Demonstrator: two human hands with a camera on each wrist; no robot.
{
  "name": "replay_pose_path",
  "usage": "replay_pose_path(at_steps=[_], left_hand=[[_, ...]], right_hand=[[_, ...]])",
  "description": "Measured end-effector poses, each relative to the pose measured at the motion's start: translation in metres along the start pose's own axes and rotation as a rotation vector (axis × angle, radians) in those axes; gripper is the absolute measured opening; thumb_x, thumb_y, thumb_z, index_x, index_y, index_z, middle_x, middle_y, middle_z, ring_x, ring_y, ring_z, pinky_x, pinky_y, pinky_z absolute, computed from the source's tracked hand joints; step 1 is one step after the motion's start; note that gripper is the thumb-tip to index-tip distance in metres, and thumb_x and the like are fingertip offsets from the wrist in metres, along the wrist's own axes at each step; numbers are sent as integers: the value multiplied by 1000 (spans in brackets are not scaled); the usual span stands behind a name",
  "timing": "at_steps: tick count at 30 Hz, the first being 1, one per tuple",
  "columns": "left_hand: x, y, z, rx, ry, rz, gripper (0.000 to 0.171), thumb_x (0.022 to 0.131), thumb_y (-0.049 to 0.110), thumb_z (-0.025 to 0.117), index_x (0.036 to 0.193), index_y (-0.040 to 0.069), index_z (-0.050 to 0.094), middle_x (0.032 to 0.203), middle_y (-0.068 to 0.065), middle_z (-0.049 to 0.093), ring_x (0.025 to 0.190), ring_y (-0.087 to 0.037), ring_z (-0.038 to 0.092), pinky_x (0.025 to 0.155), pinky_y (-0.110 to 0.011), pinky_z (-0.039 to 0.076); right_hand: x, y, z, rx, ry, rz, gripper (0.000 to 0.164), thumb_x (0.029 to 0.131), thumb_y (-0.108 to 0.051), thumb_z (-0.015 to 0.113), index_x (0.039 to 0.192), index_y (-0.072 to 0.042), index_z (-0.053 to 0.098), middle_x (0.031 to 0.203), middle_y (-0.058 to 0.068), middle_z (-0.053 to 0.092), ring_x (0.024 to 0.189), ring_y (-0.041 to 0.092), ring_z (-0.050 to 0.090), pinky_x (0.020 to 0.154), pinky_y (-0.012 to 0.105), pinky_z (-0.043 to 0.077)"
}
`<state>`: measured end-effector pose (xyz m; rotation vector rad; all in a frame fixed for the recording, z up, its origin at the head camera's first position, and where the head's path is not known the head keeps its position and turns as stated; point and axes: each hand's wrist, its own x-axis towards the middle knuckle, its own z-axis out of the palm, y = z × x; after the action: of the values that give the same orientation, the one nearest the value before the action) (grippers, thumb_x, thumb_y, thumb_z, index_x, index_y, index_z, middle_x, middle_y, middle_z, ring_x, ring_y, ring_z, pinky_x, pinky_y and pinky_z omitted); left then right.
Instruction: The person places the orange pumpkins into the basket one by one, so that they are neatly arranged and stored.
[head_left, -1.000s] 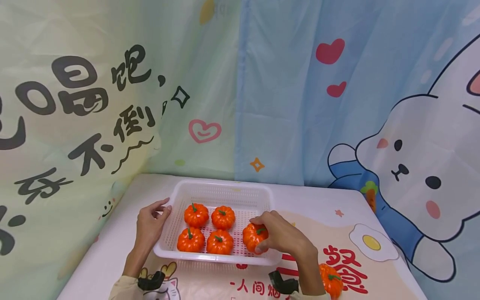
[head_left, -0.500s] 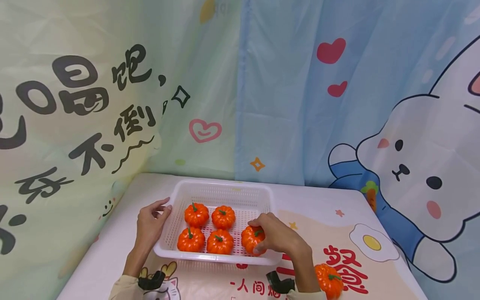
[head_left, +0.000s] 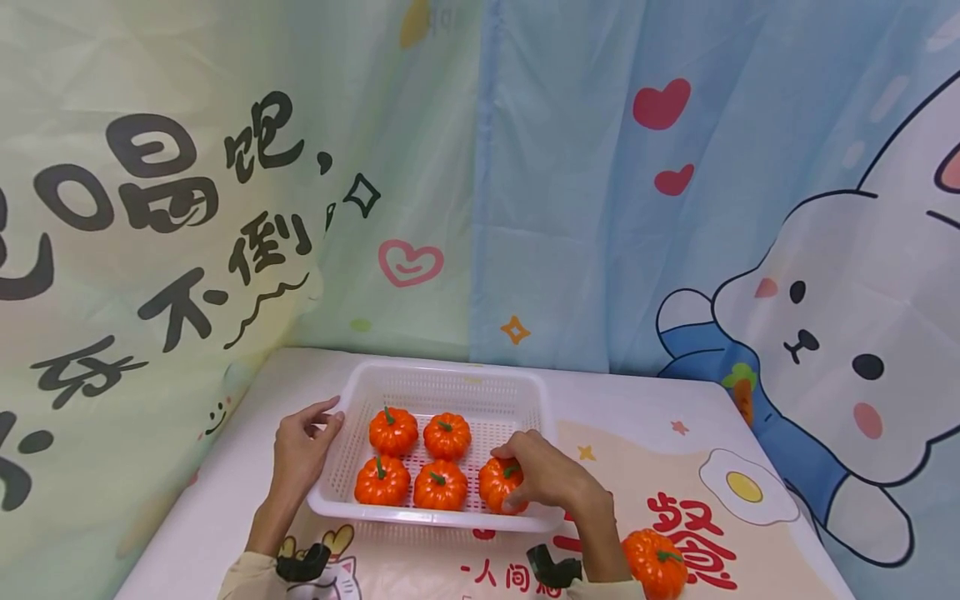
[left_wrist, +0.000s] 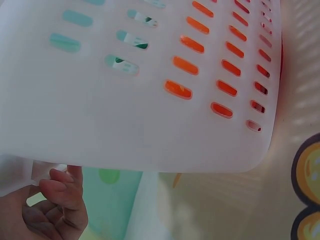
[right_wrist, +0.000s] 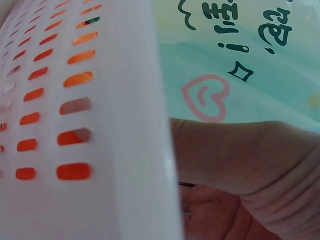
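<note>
A white plastic basket (head_left: 517,523) with slotted walls stands on the table. Inside, at its left and middle, sit several small orange pumpkins (head_left: 440,485) with green stems. My left hand (head_left: 302,443) pinches the basket's left rim; in the left wrist view its curled fingers (left_wrist: 62,192) are at the rim's edge. My right hand (head_left: 551,471) reaches over the right rim and grips another pumpkin (head_left: 495,483) between thumb and fingers, low in the basket's front right. In the right wrist view the basket wall (right_wrist: 135,150) hides the fingertips and most of that pumpkin.
One more pumpkin (head_left: 656,564) lies on the table outside the basket, beside my right forearm. The printed tablecloth (head_left: 645,450) spreads under everything. A printed curtain (head_left: 555,208) hangs behind the table's far edge.
My right hand has shifted slightly left with the pumpkin, towards the others in the basket. More of the pumpkin outside shows beside the forearm. The left hand has stayed put.
</note>
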<state>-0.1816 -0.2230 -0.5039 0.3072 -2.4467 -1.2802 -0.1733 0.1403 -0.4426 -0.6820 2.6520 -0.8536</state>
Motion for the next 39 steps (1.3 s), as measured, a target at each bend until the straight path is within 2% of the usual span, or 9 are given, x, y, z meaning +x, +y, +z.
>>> replay_pose_path(at_steps=[11,24,32,39], left_hand=[[-1,-2,-2,1,6,8,36,96,27,69,130,15,69,105,-15,74,74,-18,55,58,-19,46],[0,1,-1,-4,-9,12,37,96,27,68,131,15,68,106,-16,73,76,-20,56,59,-19,47],[-1,1,-1,-2,-7,3,37,96,28,68,131,15,68,106,-15,74,77,-21,56,59,-18,47],[-1,0,-1,-5,-1,3,37,96,27,69,131,15,68,105,-16,74,76,-20,56,58,-18,47]], right_hand=[[6,6,7,-20,-13,-27,62,69,-14,91,125,-2,69,111,5,68,105,20,51,95,41,51],[8,6,14,-16,-33,6,61,69,-14,91,125,-2,68,108,6,66,103,18,51,98,43,52],[10,8,17,-31,-29,-1,60,68,-15,92,122,-2,67,107,6,66,100,17,52,94,38,53],[13,9,18,-34,-47,11,62,68,-15,92,124,-1,69,105,5,66,99,17,51,94,40,54]])
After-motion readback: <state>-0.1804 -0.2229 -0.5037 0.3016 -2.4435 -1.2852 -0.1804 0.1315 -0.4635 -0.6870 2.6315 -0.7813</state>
